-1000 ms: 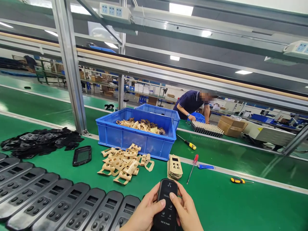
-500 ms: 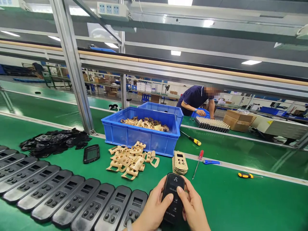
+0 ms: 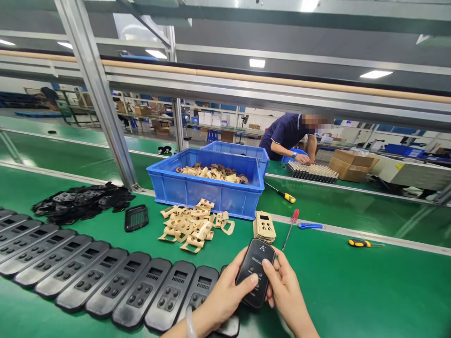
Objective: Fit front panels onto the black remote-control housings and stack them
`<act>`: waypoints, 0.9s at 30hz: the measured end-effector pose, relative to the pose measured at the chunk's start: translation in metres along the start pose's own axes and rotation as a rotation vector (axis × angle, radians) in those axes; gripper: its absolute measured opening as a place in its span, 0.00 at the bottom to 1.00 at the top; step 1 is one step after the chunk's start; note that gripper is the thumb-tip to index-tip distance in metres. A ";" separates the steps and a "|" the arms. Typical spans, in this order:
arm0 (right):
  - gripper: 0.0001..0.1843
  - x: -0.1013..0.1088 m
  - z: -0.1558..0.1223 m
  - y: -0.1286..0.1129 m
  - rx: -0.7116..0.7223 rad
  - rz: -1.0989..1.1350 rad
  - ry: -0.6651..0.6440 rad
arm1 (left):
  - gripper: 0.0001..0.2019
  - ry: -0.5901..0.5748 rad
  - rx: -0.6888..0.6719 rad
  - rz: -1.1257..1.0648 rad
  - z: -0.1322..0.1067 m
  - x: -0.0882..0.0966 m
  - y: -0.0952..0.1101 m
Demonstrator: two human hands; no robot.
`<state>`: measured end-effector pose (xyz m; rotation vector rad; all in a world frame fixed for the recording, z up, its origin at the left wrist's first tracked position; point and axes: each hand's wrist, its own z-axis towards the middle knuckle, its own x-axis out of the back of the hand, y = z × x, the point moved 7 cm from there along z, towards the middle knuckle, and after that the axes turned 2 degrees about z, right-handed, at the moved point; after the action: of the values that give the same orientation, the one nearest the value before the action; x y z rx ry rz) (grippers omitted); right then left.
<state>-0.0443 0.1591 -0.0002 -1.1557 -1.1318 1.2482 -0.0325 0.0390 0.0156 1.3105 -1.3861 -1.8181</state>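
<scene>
Left grip (image 3: 228,288), right grip (image 3: 286,287) on one handset (image 3: 254,266), three screwdrivers (image 3: 295,216)

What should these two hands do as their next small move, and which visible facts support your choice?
Probably press both thumbs lightly over the front of the black handheld unit. The left hand and right hand brace it from opposite sides, and both thumbs lie on its front, so an even press looks possible without changing grip.
</scene>
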 end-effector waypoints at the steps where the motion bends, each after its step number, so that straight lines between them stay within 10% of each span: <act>1: 0.30 0.000 -0.001 -0.001 0.002 0.017 0.004 | 0.34 -0.025 -0.021 0.020 -0.001 -0.003 0.003; 16: 0.20 0.017 0.009 -0.003 0.156 -0.047 0.176 | 0.41 0.003 -0.058 0.363 0.001 0.009 -0.019; 22: 0.24 0.010 0.009 -0.006 0.110 0.069 0.155 | 0.34 0.097 0.104 0.506 0.000 0.031 -0.044; 27: 0.27 0.020 0.004 0.001 -0.001 0.044 0.280 | 0.39 0.026 -0.043 0.358 0.001 0.016 -0.038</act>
<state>-0.0483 0.1788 -0.0013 -1.3155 -0.9024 1.0789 -0.0341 0.0401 -0.0250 0.9854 -1.4523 -1.5744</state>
